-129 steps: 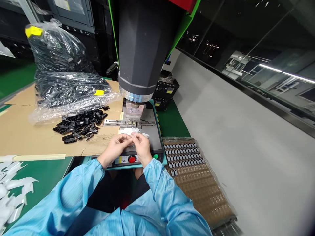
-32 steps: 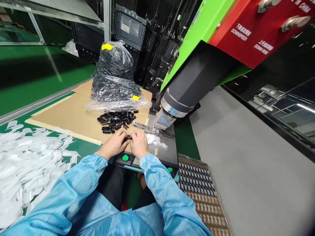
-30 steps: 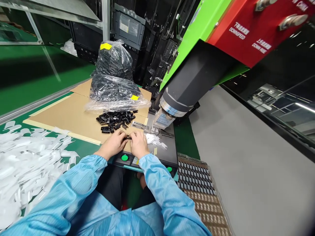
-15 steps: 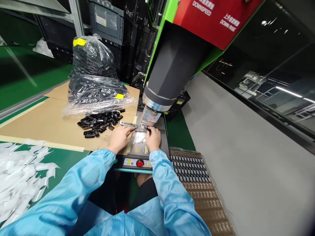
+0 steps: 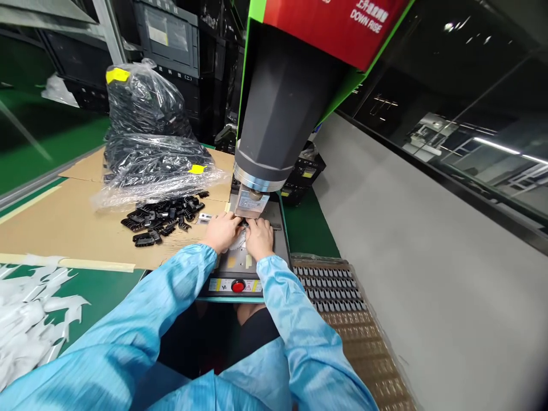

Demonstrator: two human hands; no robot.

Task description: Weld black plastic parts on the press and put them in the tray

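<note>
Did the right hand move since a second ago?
Yes. The right hand has moved rightward and forward: a second ago it was well to the left of the press's metal block; now it is just below that block in the picture.

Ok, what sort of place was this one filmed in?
Probably a factory workstation: a press-like machine, a pile of loose black parts, and a brown tray holding grey pieces in neat rows.
</note>
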